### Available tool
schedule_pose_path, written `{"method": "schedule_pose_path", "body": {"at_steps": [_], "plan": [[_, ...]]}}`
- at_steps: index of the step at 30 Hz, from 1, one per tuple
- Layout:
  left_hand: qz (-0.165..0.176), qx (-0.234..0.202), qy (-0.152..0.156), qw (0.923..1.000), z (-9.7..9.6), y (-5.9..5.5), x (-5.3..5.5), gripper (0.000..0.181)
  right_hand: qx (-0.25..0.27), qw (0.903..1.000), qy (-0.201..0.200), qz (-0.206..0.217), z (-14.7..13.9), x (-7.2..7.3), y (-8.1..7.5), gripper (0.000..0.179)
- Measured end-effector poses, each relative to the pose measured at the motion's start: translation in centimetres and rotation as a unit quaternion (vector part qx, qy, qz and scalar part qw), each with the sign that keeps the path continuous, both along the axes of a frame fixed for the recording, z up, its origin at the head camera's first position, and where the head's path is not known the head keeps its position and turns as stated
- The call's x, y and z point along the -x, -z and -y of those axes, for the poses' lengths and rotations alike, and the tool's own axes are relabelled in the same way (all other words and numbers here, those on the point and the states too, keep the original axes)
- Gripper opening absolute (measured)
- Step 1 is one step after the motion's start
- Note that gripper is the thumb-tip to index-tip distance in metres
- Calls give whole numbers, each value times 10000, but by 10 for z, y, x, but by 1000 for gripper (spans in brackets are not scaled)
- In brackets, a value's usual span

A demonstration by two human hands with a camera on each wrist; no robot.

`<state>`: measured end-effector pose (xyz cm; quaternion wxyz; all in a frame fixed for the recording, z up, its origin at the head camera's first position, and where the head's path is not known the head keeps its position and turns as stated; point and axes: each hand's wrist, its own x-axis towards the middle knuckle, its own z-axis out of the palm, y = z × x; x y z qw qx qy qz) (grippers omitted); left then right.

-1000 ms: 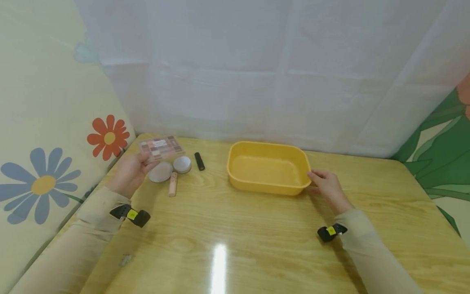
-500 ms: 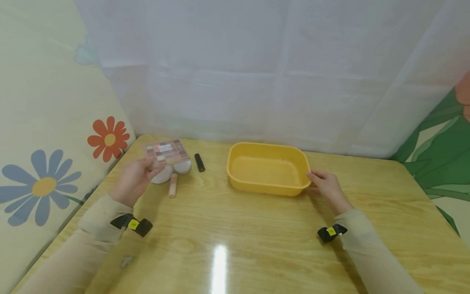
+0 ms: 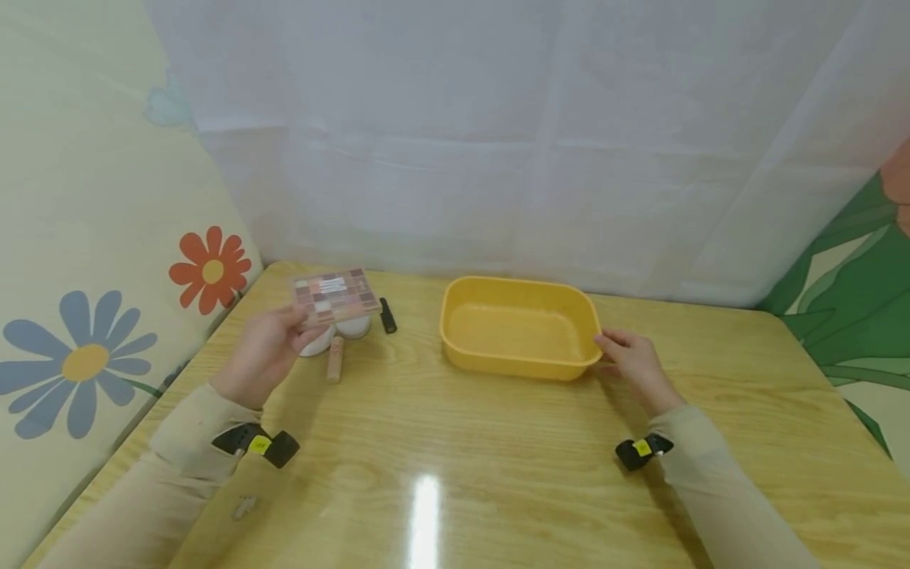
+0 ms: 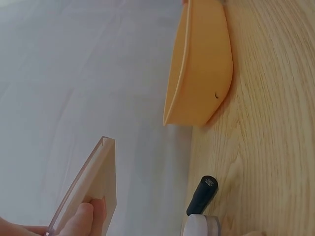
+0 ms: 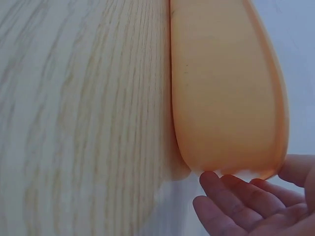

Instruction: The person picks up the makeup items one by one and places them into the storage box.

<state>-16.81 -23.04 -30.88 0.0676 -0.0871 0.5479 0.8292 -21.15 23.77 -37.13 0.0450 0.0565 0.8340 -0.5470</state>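
Note:
My left hand (image 3: 266,348) pinches a flat eyeshadow palette (image 3: 334,295) by its near left corner, thumb on one face and fingers beneath. In the left wrist view the palette (image 4: 91,184) is raised well above the table. It overlaps two round white cases (image 3: 353,326) in the head view. Beside these lie a pink tube (image 3: 335,360) and a black tube (image 3: 387,316). At the table's middle stands a yellow plastic basin (image 3: 522,367), with nothing inside. My right hand (image 3: 636,365) holds its right end, thumb at the rim and fingertips against the outer wall (image 5: 226,98).
The wooden table (image 3: 441,442) backs onto a white cloth (image 3: 426,158). A flowered panel (image 3: 92,197) borders its left side. A small whitish thing (image 3: 244,506) lies near my left forearm.
My left hand has carried the palette rightward, from over the table's back left corner to over the white cases and up to the black tube. My right hand and the basin have stayed put.

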Motion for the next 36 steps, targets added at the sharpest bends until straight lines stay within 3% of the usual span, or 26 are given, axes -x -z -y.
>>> {"method": "schedule_pose_path", "body": {"at_steps": [5,12,24,31,36], "plan": [[-29,-34,73,10000,-4,-1,-1,53,18,10000,-14,-46,0,1,-1,51],[-17,339,200,9992,-9,-2,-4,51,4,9999,-67,-88,0,0,-2,50],[-126,609,432,9971,-19,-4,-12,51,-41,9999,-122,-18,-2,1,1,52],[-87,694,272,9972,-25,-3,-12,50,-22,9999,-141,-44,-2,0,1,51],[-136,728,321,9967,-30,-4,-14,49,-25,9999,-154,-74,-3,-1,1,51]]}}
